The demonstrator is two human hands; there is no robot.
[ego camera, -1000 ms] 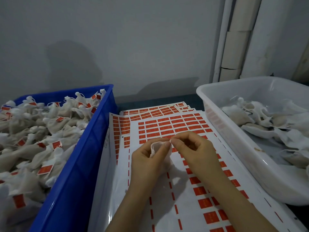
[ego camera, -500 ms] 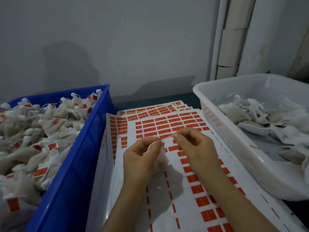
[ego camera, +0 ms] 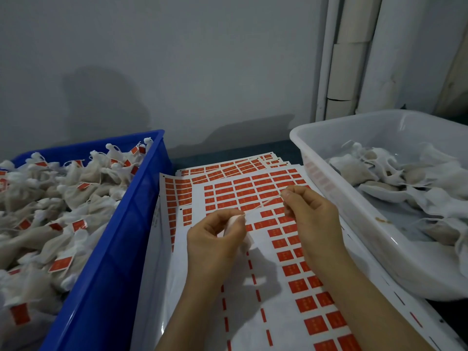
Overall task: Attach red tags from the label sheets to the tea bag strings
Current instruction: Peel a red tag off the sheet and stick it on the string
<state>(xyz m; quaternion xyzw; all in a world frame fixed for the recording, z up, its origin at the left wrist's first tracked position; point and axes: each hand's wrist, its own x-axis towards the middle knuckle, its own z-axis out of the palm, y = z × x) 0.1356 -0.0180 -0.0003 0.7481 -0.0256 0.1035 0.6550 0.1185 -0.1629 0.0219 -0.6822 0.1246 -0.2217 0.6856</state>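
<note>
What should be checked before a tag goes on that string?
1. The left hand grips the tea bag: ok.
2. The string is stretched between the hands, its end pinched by the right hand: ok.
3. The string is bare, with no tag on it: ok.
4. There are red tags to take on the top sheet: ok.
5. A hand is free to peel one: not ok, both are busy.
6. There is room in the blue bin for the finished bag: cannot tell, it is heaped.
</note>
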